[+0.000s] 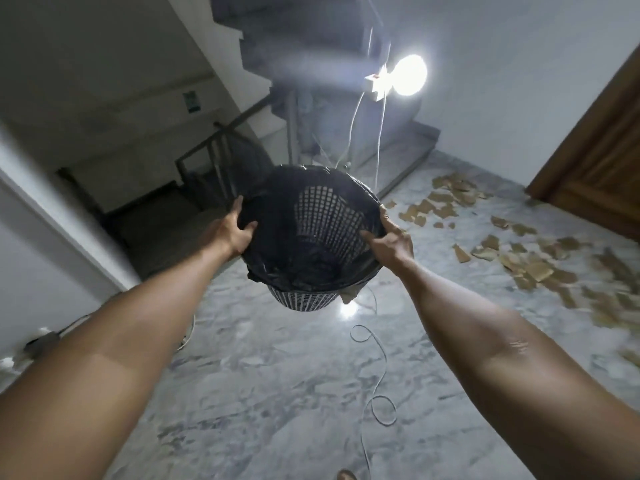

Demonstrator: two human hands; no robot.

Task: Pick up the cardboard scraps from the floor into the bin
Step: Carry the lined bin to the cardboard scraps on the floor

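I hold a mesh waste bin [325,213] lined with a black plastic bag in the air above the floor, its mouth tilted toward me. My left hand [232,227] grips the rim on the left side and my right hand [391,241] grips the rim on the right. The inside shows only the crumpled black liner. Several brown cardboard scraps [519,251] lie scattered over the marble floor to the right, from the step at the back toward the near right edge.
A bright lamp [408,75] hangs at the back with white cables trailing down and looping across the marble floor [277,393]. A stairwell with a railing [211,147] drops away at the left. A wooden door [602,161] stands at the right.
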